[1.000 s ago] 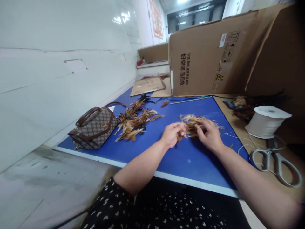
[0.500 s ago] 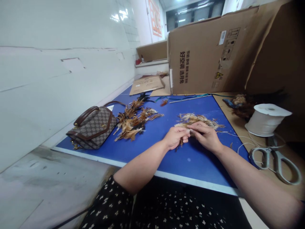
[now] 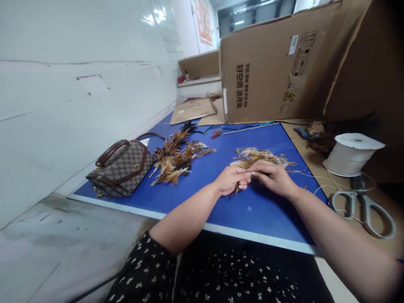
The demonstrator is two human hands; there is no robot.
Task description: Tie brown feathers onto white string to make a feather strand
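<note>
Both hands meet over the blue board, fingertips touching. My left hand [image 3: 231, 181] is closed, with brown feather tips [image 3: 234, 192] poking out beneath it. Thumb and fingers of my right hand [image 3: 275, 178] are pinched together against the left fingertips; what lies between them is too small to make out. Just behind the hands lies a strand of tan and cream feathers [image 3: 252, 155], partly hidden by them. A thin pale string [image 3: 307, 174] runs from beside the right hand toward a white spool [image 3: 353, 155] at the right.
Scissors with grey handles [image 3: 366, 212] lie at the right, near the spool. More brown feathers [image 3: 173, 164] and a patterned handbag [image 3: 123, 168] are on the left of the blue board [image 3: 202, 206]. A large cardboard box [image 3: 265, 75] stands behind, with dark feathers [image 3: 322, 141] beside it.
The camera view has shifted slightly. Both hands stay together in nearly the same place, with only a small movement of the fingers.
</note>
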